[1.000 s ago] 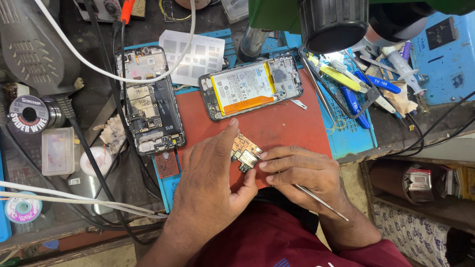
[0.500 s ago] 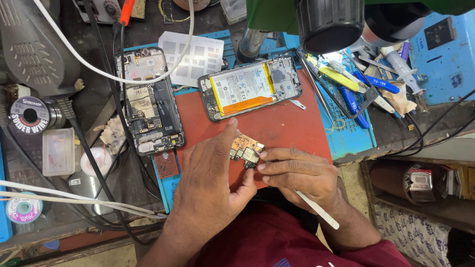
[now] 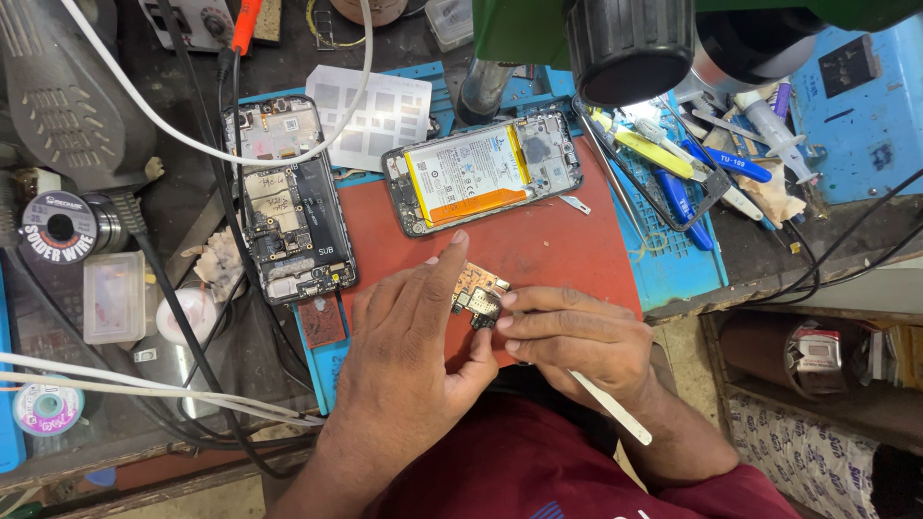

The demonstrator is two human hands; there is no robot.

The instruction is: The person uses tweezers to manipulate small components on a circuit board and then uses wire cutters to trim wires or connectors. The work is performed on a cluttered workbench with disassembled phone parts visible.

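our left hand (image 3: pixel 413 336) half curled, fingertips pinching small circuit board (image 3: pixel 478 291) at its left edge. our right hand (image 3: pixel 569 338) closed on board's right side, white tweezers (image 3: pixel 610 407) tucked under palm. board held just above red mat (image 3: pixel 538 240). we count two opened phones: one with yellow battery (image 3: pixel 481 177), one dark (image 3: pixel 286 204). cluttered desk (image 3: pixel 192 375), cables, solder spool (image 3: pixel 60 228).
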